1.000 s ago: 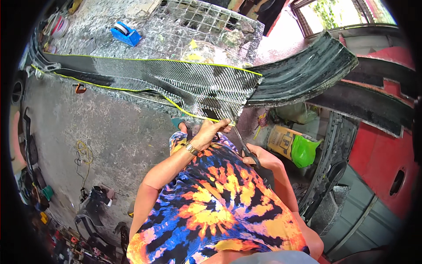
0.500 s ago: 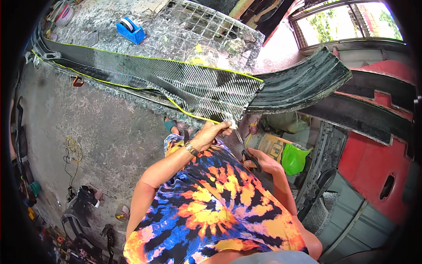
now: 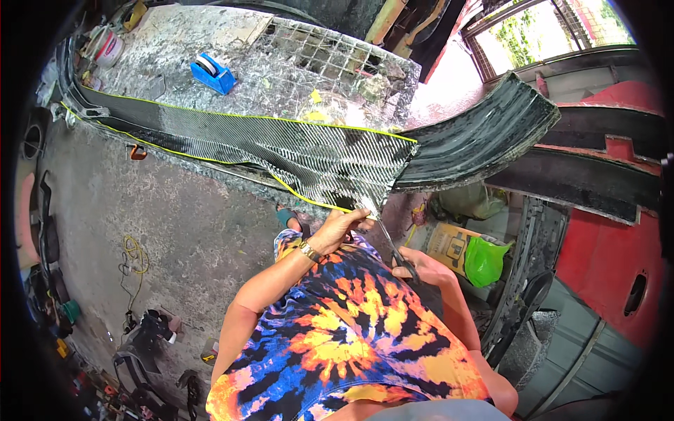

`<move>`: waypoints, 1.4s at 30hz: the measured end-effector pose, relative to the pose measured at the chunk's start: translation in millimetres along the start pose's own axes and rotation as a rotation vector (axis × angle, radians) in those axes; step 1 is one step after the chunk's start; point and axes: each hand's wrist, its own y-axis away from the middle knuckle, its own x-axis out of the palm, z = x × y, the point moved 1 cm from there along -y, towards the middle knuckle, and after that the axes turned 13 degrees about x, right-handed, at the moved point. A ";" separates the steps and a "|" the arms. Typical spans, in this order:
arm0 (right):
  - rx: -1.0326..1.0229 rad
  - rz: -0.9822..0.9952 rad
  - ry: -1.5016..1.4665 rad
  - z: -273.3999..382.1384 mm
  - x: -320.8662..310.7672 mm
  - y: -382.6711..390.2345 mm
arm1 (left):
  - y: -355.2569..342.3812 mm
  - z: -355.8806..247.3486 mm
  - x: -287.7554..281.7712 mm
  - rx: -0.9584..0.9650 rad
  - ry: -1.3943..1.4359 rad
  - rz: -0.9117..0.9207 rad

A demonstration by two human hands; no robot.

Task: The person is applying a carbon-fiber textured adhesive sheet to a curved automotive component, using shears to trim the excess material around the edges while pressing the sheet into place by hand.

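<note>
A long strip of black-and-silver woven carbon fibre cloth (image 3: pixel 281 144), edged in yellow, lies along a dark curved mould (image 3: pixel 484 137). The mould's bare right end shows beyond the cloth's cut edge. My left hand (image 3: pixel 338 230) is closed on the near right corner of the cloth, thumb on top, pulling it out over the mould's near side. In my right hand (image 3: pixel 427 268) is a pair of scissors (image 3: pixel 391 242), fingers wrapped round the dark handles. Its blades point up at the corner beside my left fingertips; whether they touch the cloth is hard to tell.
A blue tape dispenser (image 3: pixel 213 74) and a white bucket (image 3: pixel 107 48) stand on the stained worktable (image 3: pixel 175 31). An orange clamp (image 3: pixel 137 152) sits on its near edge. At right are a green plastic bag (image 3: pixel 484 261) and red panels (image 3: pixel 604 274). A yellow cord (image 3: pixel 137 254) lies on the floor.
The view has shifted slightly, so the scene sits a little lower. My left hand keeps its grip on the cloth corner, and the scissors stay beside it in my right hand.
</note>
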 end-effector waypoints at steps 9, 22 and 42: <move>0.081 0.021 0.017 -13.7 -2.8 -8.6 | -1.0 7.8 -2.8 0.016 -0.063 -0.016; 0.049 0.040 -0.001 -8.7 -5.2 -4.3 | -0.7 4.6 -1.0 0.023 -0.019 -0.014; 0.184 -0.133 0.061 27.0 12.5 30.6 | -8.8 8.6 -7.5 0.012 0.081 0.168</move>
